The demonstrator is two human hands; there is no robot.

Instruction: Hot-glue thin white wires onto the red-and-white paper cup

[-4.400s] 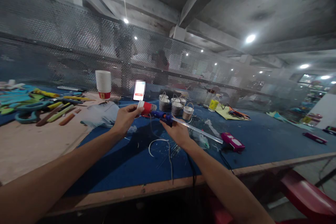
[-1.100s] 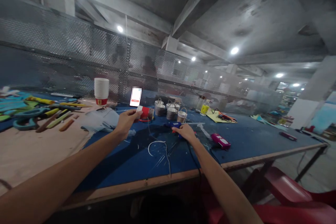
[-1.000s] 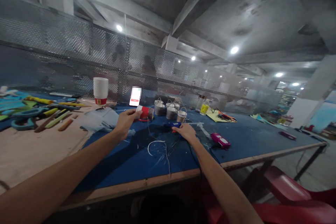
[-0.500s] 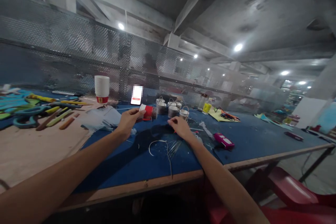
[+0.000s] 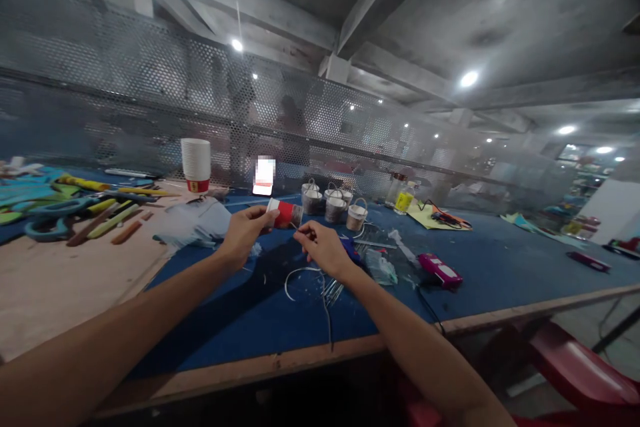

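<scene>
My left hand (image 5: 243,235) is wrapped round a small red and white paper cup (image 5: 284,213), held on its side above the blue table (image 5: 240,307). My right hand (image 5: 323,248) is raised just right of the cup's mouth, fingers pinched together on something thin that I cannot make out. The blue glue gun (image 5: 353,250) lies on the table behind my right hand, partly hidden. A curved white wire (image 5: 295,277) and several thin sticks lie on the table below my hands.
Small grey buckets with handles (image 5: 334,203) stand behind the cup. A stack of paper cups (image 5: 196,163) and a lit phone (image 5: 264,175) are at the back. A pink tool (image 5: 440,270), jars (image 5: 405,197), coloured tools (image 5: 75,210) at left, a mesh screen (image 5: 150,100), a red chair (image 5: 580,373).
My right hand put the blue glue gun down on the table, then rose with fingers pinched to the cup's mouth. My left hand kept hold of the cup throughout.
</scene>
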